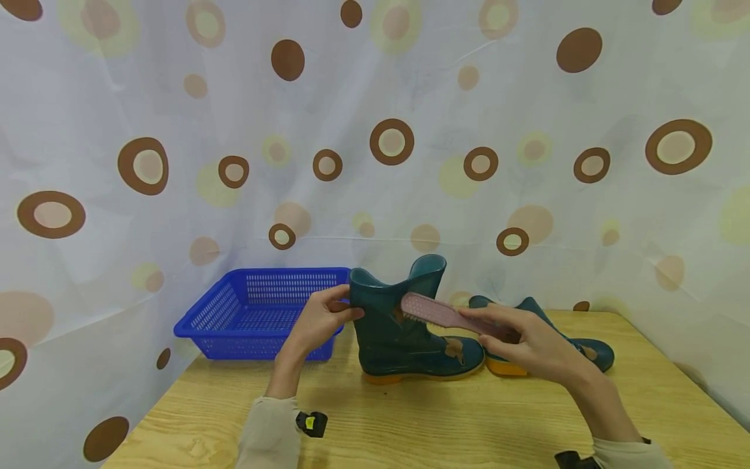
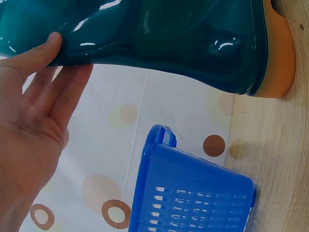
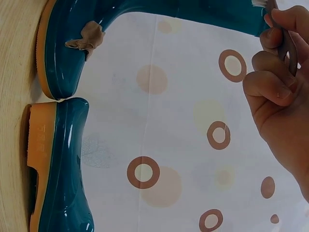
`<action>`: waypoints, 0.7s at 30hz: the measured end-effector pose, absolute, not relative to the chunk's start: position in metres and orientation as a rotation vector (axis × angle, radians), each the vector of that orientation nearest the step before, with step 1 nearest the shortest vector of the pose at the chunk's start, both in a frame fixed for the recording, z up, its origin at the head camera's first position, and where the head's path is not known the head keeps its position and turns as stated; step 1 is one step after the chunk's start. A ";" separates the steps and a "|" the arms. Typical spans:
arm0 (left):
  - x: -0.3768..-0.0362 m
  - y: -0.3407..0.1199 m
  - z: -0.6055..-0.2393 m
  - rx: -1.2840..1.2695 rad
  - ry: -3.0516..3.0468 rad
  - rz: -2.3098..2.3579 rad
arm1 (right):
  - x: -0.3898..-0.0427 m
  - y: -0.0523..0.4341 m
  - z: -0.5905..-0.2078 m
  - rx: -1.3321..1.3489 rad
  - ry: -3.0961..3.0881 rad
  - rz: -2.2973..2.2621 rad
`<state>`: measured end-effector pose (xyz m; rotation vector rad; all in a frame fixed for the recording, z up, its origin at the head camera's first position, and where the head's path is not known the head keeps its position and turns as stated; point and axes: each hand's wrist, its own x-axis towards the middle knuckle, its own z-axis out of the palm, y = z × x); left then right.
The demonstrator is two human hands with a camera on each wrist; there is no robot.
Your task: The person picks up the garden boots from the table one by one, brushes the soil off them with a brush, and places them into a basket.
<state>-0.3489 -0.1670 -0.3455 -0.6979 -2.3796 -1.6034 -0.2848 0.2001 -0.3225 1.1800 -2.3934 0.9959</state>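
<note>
- While our left hand (image 1: 319,319) pinches the upright boot (image 1: 404,326) at its top edge on the counter (image 1: 410,423), we keep it steady.
- Our right hand (image 1: 527,345) — fingers curled round the brush (image 1: 439,314) — should stroke lightly along the shaft, bristles flat.

Two teal boots are in sight: one upright boot (image 1: 410,326) and a second boot (image 1: 551,345) lying just behind it on the counter (image 1: 410,423). There is one pink brush (image 1: 445,316) and one blue basket (image 1: 258,312). Each boot seems to carry one brown bow, though the far one is partly hidden.
</note>
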 end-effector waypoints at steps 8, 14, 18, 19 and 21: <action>-0.348 -0.166 -0.345 -0.667 -2.372 -1.609 | -0.285 0.202 -0.322 1.218 -2.375 1.021; -0.348 -0.168 -0.346 -0.702 -2.391 -1.604 | -0.285 0.203 -0.322 1.166 -2.350 1.007; -0.347 -0.171 -0.345 -0.759 -2.411 -1.605 | -0.285 0.204 -0.323 1.114 -2.332 0.987; -0.347 -0.171 -0.345 -0.772 -2.412 -1.608 | -0.285 0.204 -0.323 1.111 -2.326 0.988; -0.347 -0.172 -0.344 -0.792 -2.411 -1.607 | -0.286 0.204 -0.324 1.109 -2.314 1.005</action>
